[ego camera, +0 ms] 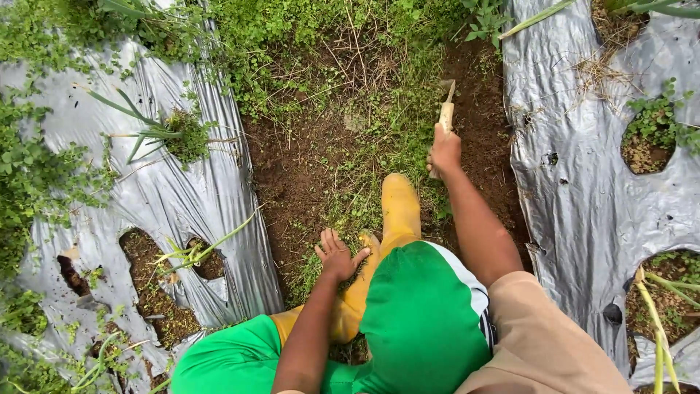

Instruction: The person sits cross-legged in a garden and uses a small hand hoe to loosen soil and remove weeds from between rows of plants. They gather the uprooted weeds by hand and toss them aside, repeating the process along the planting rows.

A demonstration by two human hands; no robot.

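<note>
The right hand (444, 152) is clenched round a wooden-handled hand hoe (446, 109), whose blade points far into the soil furrow (292, 168). The left hand (337, 255), fingers spread, rests beside the yellow boot (399, 208).

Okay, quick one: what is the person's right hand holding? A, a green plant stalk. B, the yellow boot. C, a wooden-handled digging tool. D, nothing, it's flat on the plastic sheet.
C: the right hand is closed around the pale wooden handle of a tool whose blade points into the soil between the plastic sheets; the left hand rests by the yellow boot.
</note>
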